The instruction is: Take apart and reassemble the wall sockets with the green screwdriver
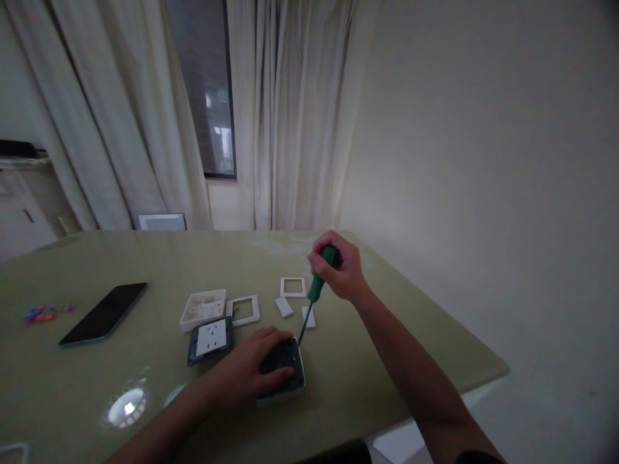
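One right hand [341, 267] grips the green screwdriver [316, 287], its shaft [305, 323] slanting down leftward to the rim of the black-faced box [296, 363], clamped by the left hand [258, 364] near the table's near edge [351, 422].

It's dim in here, a flat greyish light that dulls the wall [483, 161] and mutes the curtains [309, 116]. A round white glare [126, 407] burns on the glossy tabletop [145, 270], near left. The window [200, 84] is dark, with pale patches low in the glass. The black block [288, 354] under the left hand [251, 364] sinks into shade, its detail murky. Outlines look soft, the small coloured pieces [41, 314] smeared; the far right corners darken.
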A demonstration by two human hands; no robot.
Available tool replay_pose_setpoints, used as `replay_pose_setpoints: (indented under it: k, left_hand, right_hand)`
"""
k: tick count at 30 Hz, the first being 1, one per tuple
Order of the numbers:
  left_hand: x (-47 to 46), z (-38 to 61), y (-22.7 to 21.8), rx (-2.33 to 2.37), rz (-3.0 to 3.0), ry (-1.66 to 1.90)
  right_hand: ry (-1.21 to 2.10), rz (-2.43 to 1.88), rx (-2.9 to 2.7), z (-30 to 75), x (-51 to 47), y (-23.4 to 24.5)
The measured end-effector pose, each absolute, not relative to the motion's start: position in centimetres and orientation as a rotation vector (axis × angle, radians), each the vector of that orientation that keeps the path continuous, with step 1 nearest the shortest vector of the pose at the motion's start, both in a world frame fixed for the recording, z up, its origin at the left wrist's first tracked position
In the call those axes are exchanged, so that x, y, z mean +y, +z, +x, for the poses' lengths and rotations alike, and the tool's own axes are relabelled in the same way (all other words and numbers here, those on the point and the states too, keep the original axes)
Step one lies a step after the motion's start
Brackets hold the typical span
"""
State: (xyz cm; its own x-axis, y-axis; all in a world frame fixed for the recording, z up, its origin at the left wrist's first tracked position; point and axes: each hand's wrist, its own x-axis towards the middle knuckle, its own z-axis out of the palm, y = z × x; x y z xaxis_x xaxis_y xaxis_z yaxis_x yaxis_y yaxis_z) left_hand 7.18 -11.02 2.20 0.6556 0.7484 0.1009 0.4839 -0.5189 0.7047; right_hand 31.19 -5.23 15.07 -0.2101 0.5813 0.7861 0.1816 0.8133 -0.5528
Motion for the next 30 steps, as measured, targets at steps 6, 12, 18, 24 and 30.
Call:
replay_pose_setpoints:
  k: [6,12,18,24,30]
  left_hand:
    - [-10.8,7.2,2.0,0.927,2.236,0.548]
    - [-10.6,7.1,1.8,0.933,2.270,0.531]
    - [-10.8,7.2,2.2,0.950,2.270,0.488]
    - [-10.7,7.0,2.0,0.953,2.281,0.486]
    - [-10.6,7.0,1.9,0.947,2.287,0.484]
  right_hand:
    - [0.233,-0.357,-2.119,27.8,-5.8,14.3]
    - [0.272,-0.386,-2.154,27.8,-5.3,12.6]
    - [0.312,-0.424,-2.133,27.6,-4.4,11.5]
    - [0.298,-0.428,-2.131,27.7,-4.4,11.5]
    - [0.248,-0.459,-2.075,27.9,-4.4,11.7]
